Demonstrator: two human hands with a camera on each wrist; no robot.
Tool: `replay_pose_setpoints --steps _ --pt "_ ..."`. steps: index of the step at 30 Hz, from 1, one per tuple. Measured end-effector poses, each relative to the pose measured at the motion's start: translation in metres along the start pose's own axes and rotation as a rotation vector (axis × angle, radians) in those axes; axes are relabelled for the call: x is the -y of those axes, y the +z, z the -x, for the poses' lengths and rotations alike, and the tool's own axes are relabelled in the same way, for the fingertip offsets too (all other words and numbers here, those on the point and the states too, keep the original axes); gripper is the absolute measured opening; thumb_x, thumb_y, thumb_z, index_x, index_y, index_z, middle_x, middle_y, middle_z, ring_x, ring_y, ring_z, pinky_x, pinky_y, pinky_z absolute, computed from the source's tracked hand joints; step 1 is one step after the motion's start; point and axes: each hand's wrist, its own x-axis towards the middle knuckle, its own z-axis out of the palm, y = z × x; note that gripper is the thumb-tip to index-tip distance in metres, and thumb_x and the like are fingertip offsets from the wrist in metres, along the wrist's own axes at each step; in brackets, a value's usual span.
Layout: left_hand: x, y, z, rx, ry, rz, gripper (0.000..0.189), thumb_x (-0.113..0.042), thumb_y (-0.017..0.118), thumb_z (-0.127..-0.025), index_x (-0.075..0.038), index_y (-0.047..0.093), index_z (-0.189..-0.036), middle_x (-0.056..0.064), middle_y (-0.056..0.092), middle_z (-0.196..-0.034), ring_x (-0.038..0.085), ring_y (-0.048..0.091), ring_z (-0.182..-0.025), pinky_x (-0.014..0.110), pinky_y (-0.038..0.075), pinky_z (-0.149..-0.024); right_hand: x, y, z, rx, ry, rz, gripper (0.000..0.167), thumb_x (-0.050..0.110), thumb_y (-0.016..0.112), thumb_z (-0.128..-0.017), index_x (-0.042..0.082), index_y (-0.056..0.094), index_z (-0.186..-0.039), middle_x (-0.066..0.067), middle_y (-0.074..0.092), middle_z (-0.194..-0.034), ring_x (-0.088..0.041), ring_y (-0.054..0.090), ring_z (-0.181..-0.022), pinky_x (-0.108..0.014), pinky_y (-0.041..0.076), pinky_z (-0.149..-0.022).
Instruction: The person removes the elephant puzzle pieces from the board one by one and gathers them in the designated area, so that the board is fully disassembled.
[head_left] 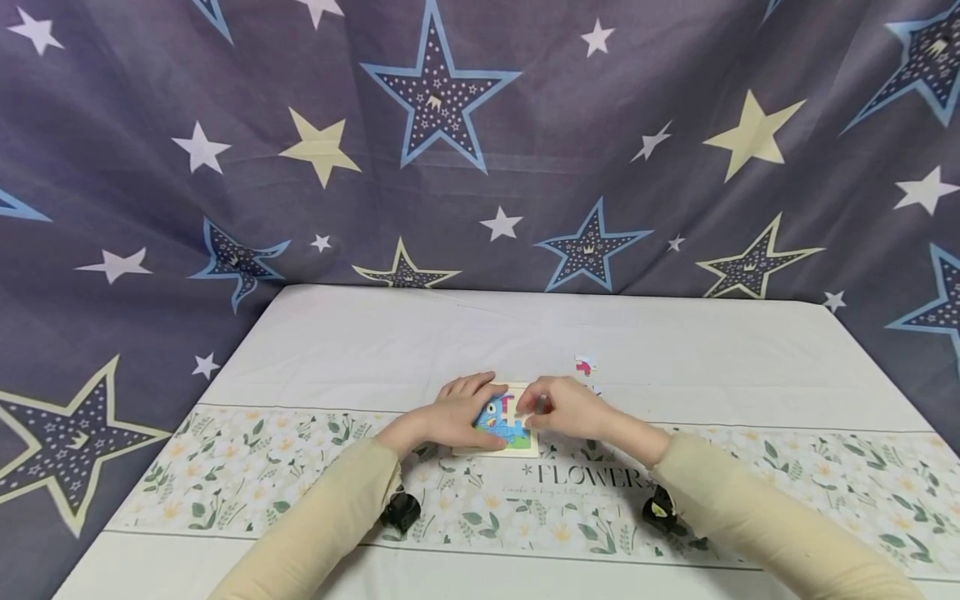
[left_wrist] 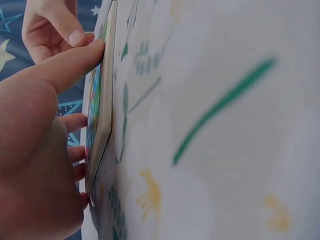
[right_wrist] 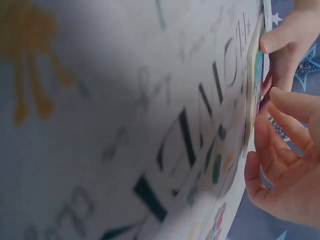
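On the white counter (head_left: pixel 525 329), I'm flanking the framed jigsaw (head_left: pixel 510 433): outstretched left hand (head_left: pixel 454 421) resting across its left side, right hand (head_left: pixel 576 408) curling at its right, any pinched piece indiscernible.

Dark fabric (head_left: pixel 525 150) printed with white, yellow and blue-edged stars (head_left: pixel 321 147) hung behind and on both sides of a white tabletop (head_left: pixel 390 342). A floral band (head_left: pixel 517 521) lettered "FLOWER" crossed its width in soft light.
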Motion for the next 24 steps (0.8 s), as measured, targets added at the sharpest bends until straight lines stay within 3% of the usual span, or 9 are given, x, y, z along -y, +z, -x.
replay_pose_setpoints --steps 12,24 --pt "0.001 -0.004 0.001 0.022 0.011 0.025 0.083 -0.047 0.061 -0.080 -0.017 0.022 -0.146 0.011 0.006 -0.152 0.031 0.005 -0.139 0.051 0.008 -0.109 0.006 0.009 -0.002 0.045 0.001 0.037 0.022 0.016 0.075 -0.073 0.012 0.068 -0.094 0.002 0.058 -0.083 -0.007 0.050 -0.065 -0.021 0.043 -0.058" --pt "-0.003 -0.006 0.003 0.020 0.005 0.040 0.082 -0.046 0.064 -0.079 -0.017 0.024 -0.145 0.011 0.008 -0.152 0.032 0.007 -0.139 0.052 0.009 -0.109 0.006 0.012 0.000 0.058 0.000 0.048 0.028 0.018 0.077 -0.071 0.011 0.067 -0.096 0.001 0.058 -0.086 -0.005 0.053 -0.065 -0.022 0.045 -0.059"
